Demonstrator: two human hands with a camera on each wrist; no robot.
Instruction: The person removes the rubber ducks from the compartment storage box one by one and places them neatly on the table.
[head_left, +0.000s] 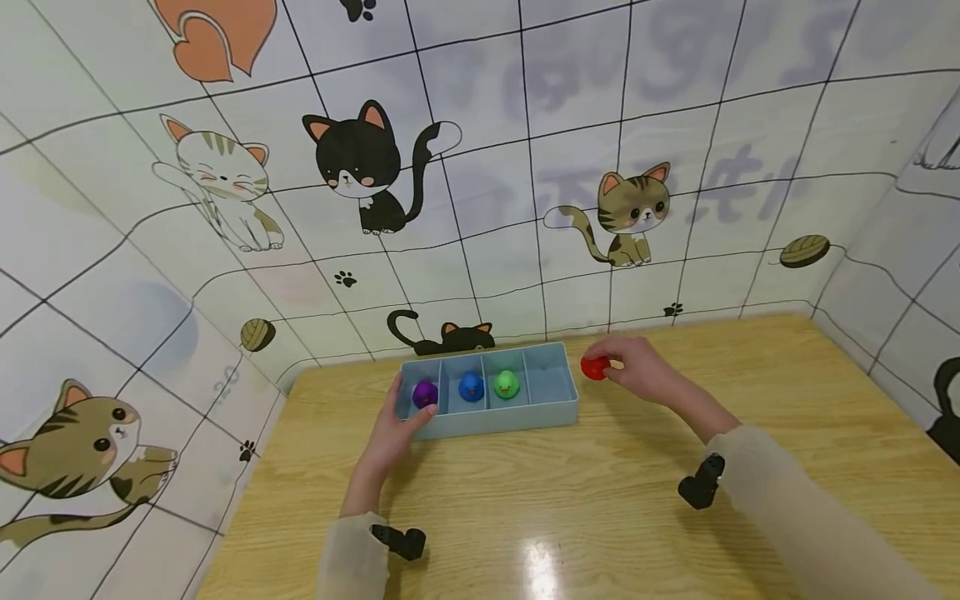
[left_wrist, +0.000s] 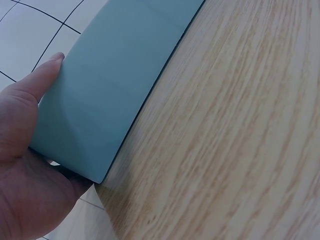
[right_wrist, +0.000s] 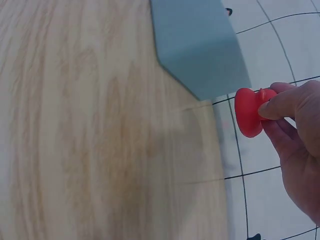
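A pale blue box [head_left: 517, 418] with a row of compartments stands at the back of the table. My left hand [head_left: 392, 435] grips its left end, the thumb over the front rim; the left wrist view shows the box's wall [left_wrist: 117, 85] beside that thumb. A purple toy duck [head_left: 424, 393], a blue toy duck [head_left: 471, 387] and a green toy duck [head_left: 506, 384] sit in separate compartments. The rightmost compartment holds nothing. Just right of the box, my right hand [head_left: 642, 367] pinches a red toy duck [right_wrist: 248, 113] between thumb and fingers, apart from the box.
Wood-grain tabletop [head_left: 525, 500] extends in front of the box and to both sides. A wall [head_left: 495, 208] with a grid and cartoon cats rises right behind the table's back edge. Black wrist cameras sit on both sleeves.
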